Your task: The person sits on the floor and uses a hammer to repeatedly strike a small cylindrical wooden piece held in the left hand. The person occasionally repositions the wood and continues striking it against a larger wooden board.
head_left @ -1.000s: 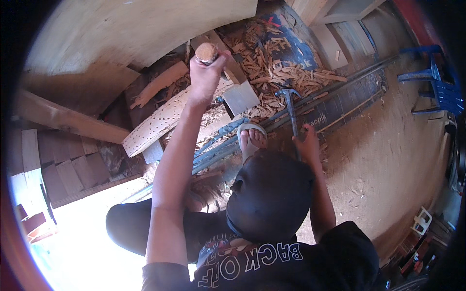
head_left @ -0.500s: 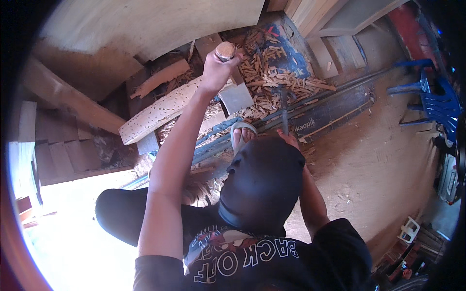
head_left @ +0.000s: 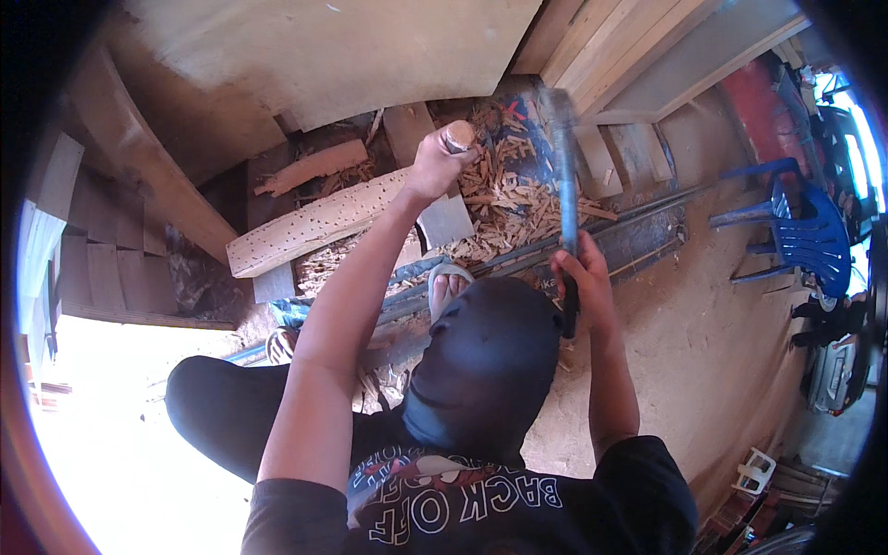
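My left hand (head_left: 435, 168) is wrapped round the wooden handle of a chisel (head_left: 459, 136), its round butt facing up; the blade is hidden below my fist. That fist is over the right end of a thick pale wooden beam (head_left: 314, 219), whose face is dotted with small dark notches. My right hand (head_left: 589, 280) grips the dark lower end of a hammer (head_left: 568, 185). The hammer is raised, its shaft pointing away from me, and its head is blurred by motion at the far end.
Wood chips (head_left: 513, 203) lie heaped beyond and right of the beam. A loose slab (head_left: 314, 166) is behind it. A large panel (head_left: 333, 55) and leaning planks (head_left: 620, 46) bound the far side. A blue plastic chair (head_left: 809, 231) stands at right. My sandalled foot (head_left: 447, 285) is close to the beam.
My right hand has come up with the hammer, which was lower and partly hidden beside my head. My left hand, still closed on the chisel, appears slightly lower and further right.
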{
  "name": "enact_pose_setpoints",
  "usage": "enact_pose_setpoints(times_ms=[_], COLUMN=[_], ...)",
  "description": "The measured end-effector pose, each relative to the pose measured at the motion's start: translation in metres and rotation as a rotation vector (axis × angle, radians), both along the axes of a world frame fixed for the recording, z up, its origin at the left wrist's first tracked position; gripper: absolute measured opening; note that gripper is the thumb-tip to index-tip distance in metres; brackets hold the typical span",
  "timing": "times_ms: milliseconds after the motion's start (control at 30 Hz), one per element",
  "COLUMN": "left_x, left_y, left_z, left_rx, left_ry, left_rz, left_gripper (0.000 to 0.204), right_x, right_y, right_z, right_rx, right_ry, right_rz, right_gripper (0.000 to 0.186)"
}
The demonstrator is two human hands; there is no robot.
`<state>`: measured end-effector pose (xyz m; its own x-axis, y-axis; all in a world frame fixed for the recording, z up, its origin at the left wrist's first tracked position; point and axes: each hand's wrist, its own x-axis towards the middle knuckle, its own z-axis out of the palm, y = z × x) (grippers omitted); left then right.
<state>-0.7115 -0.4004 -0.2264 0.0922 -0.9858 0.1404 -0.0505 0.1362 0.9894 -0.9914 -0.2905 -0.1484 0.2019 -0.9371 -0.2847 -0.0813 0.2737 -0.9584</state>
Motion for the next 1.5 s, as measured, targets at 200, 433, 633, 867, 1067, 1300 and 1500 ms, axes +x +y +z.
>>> enact_pose_setpoints(times_ms=[200, 433, 633, 867, 1067, 1300, 1500], left_x=[-0.002, -0.008, -0.003, -0.003, -0.002, -0.002, -0.003], left_y=[-0.001, 0.001, 0.000, 0.000, 0.001, -0.003, -0.001], left_z=[0.005, 0.012, 0.009, 0.006, 0.002, -0.002, -0.003], left_rx=[0.030, 0.034, 0.022, 0.002, -0.008, -0.006, -0.032], left_ry=[-0.011, -0.083, -0.068, -0.049, 0.030, -0.005, 0.069], left_rz=[-0.044, 0.011, 0.026, 0.032, 0.016, 0.038, 0.016], left_gripper=[0.013, 0.017, 0.017, 0.014, 0.013, 0.018, 0.016], right_x=[0.007, -0.005, -0.003, -0.003, 0.004, 0.003, 0.014], right_y=[-0.008, -0.010, -0.003, -0.005, -0.016, -0.014, -0.021], right_z=[0.019, 0.034, 0.068, 0.068, 0.060, 0.097, 0.054], right_rx=[0.017, -0.108, -0.231, -0.150, -0.348, -0.071, -0.093], right_ry=[0.087, 0.351, 0.448, 0.260, 0.546, 0.020, 0.567], right_rz=[0.117, 0.076, 0.122, 0.202, 0.323, 0.145, 0.363], right_gripper=[0.023, 0.015, 0.012, 0.007, 0.006, 0.006, 0.006])
